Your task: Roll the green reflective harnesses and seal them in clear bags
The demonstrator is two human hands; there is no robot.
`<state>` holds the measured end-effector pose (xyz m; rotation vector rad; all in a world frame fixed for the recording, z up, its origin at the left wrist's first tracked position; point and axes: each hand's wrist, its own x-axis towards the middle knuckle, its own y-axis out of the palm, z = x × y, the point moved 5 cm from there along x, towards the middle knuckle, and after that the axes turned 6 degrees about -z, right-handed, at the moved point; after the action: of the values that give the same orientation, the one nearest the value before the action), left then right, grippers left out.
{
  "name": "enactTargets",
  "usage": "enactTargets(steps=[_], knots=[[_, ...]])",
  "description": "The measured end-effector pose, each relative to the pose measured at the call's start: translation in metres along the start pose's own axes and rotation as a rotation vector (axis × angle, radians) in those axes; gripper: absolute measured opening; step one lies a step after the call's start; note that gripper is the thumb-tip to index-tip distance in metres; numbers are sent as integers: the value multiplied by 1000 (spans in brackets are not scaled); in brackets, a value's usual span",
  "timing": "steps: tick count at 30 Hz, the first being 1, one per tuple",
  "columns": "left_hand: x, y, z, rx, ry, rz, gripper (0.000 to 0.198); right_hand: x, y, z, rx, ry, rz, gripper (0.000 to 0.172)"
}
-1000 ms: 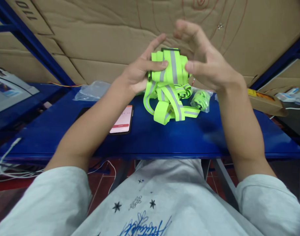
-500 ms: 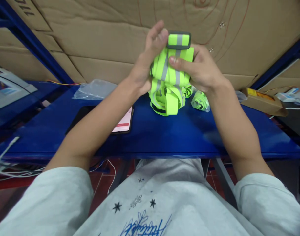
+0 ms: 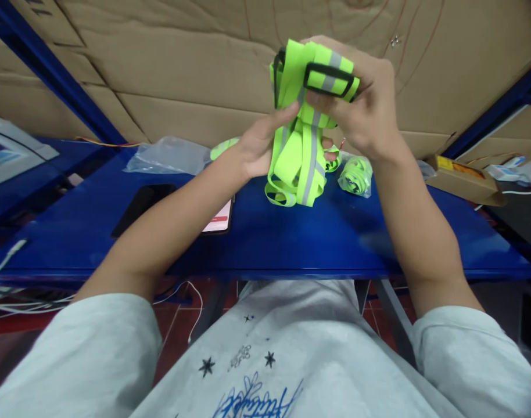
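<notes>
Soft, diffuse light lays a faint sheen on the blue tabletop (image 3: 287, 247), dims beneath it, with the right hand (image 3: 372, 110) slightly blurred and wide-angle stretching towards the edges.

left hand (image 3: 260, 144), thumb (image 3: 286, 116) extended, sits lower than the curled right hand (image 3: 374, 110).

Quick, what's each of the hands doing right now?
Left hand: closed, holding the bundled yellow-green strap.
Right hand: closed, holding the same bundle higher up.

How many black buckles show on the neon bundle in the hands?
2: one buckle at the upper right of the bundle, by the right hand; another buckle at its upper left. More may be hidden in the folds.
</notes>
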<state>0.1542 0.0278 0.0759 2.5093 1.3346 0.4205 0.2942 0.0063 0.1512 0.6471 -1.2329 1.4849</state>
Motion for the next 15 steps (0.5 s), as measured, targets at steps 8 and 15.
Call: enactTargets(steps=[8,15], knots=[[-5,13,-8,-72,27,10,64,-3,4,-17,-390,-179,219,70],[16,-18,15,114,-17,-99,22,-5,-3,-39,112,268,492,92]])
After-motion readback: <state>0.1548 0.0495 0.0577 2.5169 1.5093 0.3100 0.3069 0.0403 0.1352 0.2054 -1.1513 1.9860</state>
